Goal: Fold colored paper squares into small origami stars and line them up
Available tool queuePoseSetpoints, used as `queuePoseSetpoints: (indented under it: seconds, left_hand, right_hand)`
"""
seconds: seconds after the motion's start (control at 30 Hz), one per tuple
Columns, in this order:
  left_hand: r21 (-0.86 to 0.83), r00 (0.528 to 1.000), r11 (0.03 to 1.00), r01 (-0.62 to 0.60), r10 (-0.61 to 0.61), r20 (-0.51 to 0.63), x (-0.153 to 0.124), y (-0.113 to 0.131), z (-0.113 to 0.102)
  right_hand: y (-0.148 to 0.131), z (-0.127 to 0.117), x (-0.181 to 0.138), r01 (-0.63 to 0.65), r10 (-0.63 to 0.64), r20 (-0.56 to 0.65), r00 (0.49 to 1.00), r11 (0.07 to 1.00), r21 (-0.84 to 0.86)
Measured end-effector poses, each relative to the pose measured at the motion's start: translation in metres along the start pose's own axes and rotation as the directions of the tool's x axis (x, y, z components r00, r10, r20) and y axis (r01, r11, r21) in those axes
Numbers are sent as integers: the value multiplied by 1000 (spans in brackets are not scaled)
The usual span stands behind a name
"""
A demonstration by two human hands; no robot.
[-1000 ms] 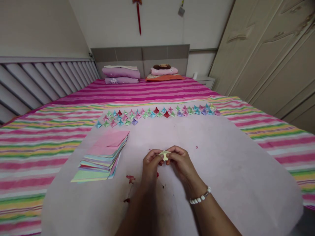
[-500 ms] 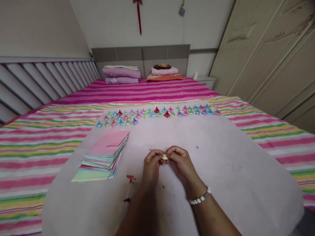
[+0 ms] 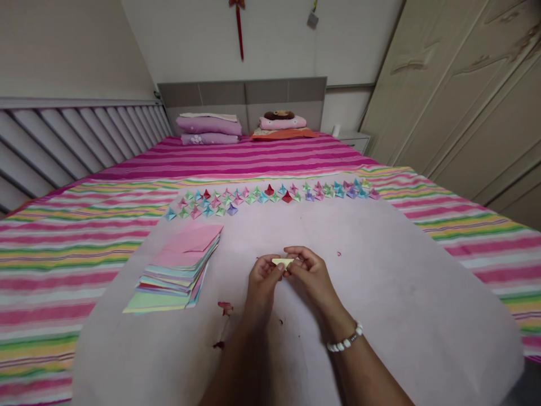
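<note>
A small folded piece of pale yellow paper [image 3: 282, 261] is pinched between my two hands, its long straight edge facing away from me. My left hand [image 3: 264, 279] grips its left side, with the thumb pressed on the front. On the right side, my right hand [image 3: 310, 273] holds it between thumb and fingers; a bead bracelet circles that wrist. Both hands are just above the pale round tabletop [image 3: 380, 304]. To their left lies a stack of coloured paper sheets [image 3: 186, 254], pink on top.
Rows of small folded paper pieces [image 3: 287, 196] in several colours line the table's far edge. Reddish marks [image 3: 225, 308] show on the surface left of my forearm. Beyond is a bed with a striped sheet [image 3: 253, 160], folded bedding [image 3: 209, 125] and a side rail [image 3: 76, 135].
The yellow paper has turned from a pointed, partly opened shape to a flat strip-like triangle with a straight upper edge. My right fingers have lifted slightly, and both hands still hold it.
</note>
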State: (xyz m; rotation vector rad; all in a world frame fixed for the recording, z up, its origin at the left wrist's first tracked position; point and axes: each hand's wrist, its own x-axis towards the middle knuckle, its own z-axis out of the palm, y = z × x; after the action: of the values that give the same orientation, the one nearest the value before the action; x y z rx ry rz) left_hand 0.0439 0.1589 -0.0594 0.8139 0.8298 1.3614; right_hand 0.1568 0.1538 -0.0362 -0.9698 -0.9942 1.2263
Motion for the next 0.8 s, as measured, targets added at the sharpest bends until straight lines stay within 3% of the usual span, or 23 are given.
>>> queuePoseSetpoints:
  seconds: [0.3, 0.8]
  left_hand:
    - [127, 997, 989, -76, 74, 18, -5, 6, 2]
    - [185, 989, 971, -148, 143, 40, -6, 4, 2]
  right_hand:
    - [10, -4, 0, -36, 27, 77, 997, 992, 124]
    - [6, -1, 1, -60, 63, -16, 998, 989, 135]
